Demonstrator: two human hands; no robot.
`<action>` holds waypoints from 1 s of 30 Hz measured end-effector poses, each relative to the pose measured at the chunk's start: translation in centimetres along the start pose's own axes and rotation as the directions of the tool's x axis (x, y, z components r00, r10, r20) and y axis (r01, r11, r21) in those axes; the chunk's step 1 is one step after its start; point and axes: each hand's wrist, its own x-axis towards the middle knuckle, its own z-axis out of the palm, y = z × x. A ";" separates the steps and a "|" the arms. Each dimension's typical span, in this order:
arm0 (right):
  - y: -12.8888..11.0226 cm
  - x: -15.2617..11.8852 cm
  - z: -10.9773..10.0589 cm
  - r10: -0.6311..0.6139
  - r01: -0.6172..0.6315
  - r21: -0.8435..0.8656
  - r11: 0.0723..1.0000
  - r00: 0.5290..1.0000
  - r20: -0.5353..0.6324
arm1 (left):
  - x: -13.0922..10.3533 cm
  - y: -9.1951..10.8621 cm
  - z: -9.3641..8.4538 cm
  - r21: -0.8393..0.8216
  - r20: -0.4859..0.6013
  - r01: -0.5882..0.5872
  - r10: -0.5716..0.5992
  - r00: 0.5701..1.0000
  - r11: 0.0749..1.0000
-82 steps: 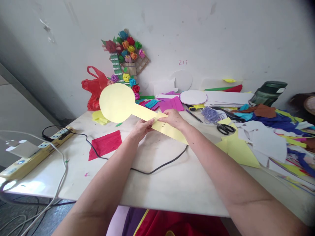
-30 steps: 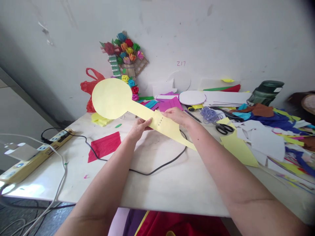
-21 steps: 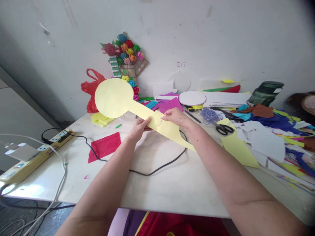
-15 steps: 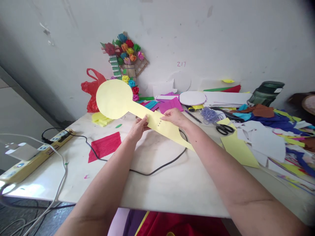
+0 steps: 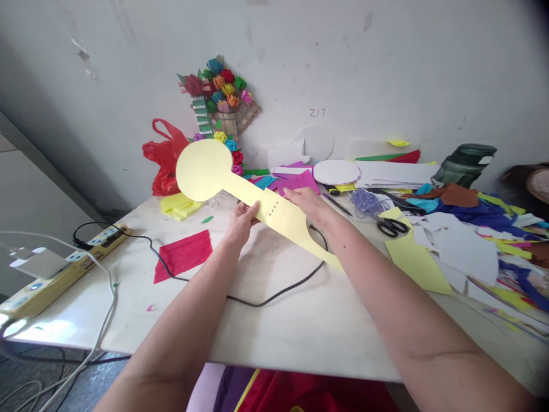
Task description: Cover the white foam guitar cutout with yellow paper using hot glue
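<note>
A pale yellow paper cutout (image 5: 285, 218) with a round head, a narrow neck and a wider body slants above the table. A row of small dark dots crosses its body. My left hand (image 5: 243, 222) grips the neck's lower edge, its thumb on the front face. At the upper edge of the body is my right hand (image 5: 305, 201), fingers stretched out and no longer pinching the paper; whether they touch it is hard to tell. The cutout's tapering tail passes toward my right forearm.
A red crepe paper piece (image 5: 183, 256) and a black cable (image 5: 274, 298) lie on the table (image 5: 274, 337). Scissors (image 5: 391, 227), purple yarn (image 5: 366, 202) and paper scraps (image 5: 467, 246) are at right. A power strip (image 5: 92, 257) runs along the left; paper flowers (image 5: 223, 91) stand behind.
My right thumb has come off the front of the cutout and the fingers have straightened, leaving the dots in plain view. The round head has shifted slightly right.
</note>
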 end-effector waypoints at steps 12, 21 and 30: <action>-0.8 -0.7 1.1 -0.048 0.074 -0.109 0.991 0.973 0.227 | 1.0 1.1 -1.3 -0.106 -0.142 -0.103 0.088 0.986 0.989; -2.2 -1.1 2.7 -0.362 0.238 -0.812 0.533 0.931 0.035 | 1.6 1.9 -1.8 -0.237 -0.116 -0.012 -0.016 0.993 0.972; -2.6 -2.7 4.4 -0.439 0.474 -0.857 0.201 0.826 0.353 | 1.7 3.5 -2.3 -0.338 -0.142 -0.097 0.052 0.989 0.936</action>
